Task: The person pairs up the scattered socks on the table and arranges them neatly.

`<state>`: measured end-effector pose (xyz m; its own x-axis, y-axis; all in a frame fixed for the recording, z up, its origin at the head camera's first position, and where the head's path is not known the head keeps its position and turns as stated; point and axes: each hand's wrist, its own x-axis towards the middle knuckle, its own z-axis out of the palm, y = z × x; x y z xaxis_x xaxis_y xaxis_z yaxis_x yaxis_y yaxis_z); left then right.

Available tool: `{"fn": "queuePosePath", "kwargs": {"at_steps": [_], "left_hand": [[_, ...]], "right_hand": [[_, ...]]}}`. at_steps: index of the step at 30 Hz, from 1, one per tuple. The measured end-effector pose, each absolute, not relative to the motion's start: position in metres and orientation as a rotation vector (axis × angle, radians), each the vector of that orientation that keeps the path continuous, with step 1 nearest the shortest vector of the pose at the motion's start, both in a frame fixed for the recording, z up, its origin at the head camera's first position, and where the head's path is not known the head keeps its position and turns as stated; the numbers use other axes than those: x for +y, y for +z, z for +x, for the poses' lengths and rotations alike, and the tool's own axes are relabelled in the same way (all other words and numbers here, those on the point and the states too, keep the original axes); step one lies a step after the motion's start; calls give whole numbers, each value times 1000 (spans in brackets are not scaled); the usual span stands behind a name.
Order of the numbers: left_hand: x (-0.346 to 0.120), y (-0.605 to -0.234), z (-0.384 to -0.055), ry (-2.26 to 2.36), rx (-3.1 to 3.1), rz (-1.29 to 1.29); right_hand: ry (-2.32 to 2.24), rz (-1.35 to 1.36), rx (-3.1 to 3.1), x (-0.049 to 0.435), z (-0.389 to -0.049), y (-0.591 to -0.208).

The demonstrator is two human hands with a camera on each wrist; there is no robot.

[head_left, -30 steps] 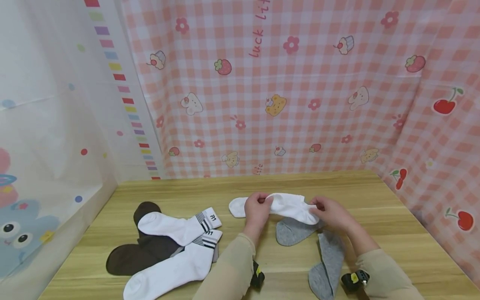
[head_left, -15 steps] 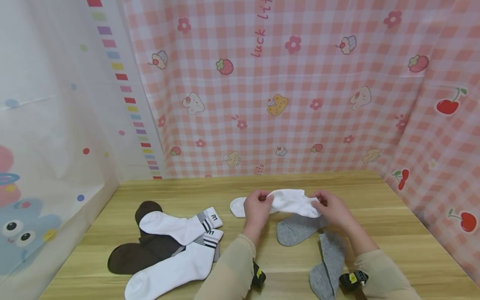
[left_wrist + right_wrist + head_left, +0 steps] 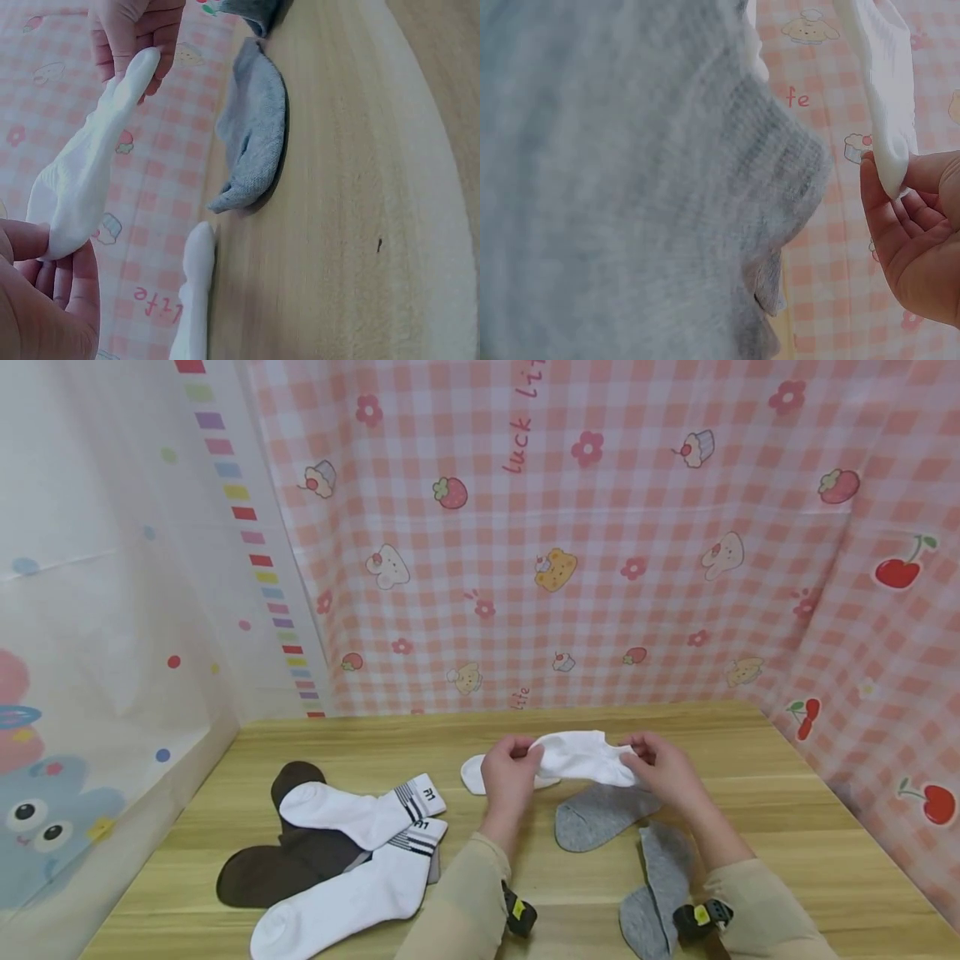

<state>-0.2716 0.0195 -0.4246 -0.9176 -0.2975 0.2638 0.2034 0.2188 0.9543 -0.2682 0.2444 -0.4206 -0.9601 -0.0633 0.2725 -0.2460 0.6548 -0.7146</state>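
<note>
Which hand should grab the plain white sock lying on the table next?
Probably the left hand: it's nearer the lying sock; the right hand is farther away. Both pinch the raised sock.

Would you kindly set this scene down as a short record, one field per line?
left hand: pinches one end of the held white sock
right hand: pinches its other end
held sock position: raised above the table
second plain white sock: on the table, partly hidden by the left hand
gray socks: two, on the table
striped white socks: two, lying partly over brown socks
backdrop: pink checked cloth
</note>
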Motion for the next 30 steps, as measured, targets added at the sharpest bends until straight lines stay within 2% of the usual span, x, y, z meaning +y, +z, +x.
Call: {"fn": "queuePosePath", "kwargs": {"at_steps": [30], "left_hand": [[-16,-416,-277,-1770,-1969,150]], "right_hand": [[1174,293,-2587,205,-283,-404]]}}
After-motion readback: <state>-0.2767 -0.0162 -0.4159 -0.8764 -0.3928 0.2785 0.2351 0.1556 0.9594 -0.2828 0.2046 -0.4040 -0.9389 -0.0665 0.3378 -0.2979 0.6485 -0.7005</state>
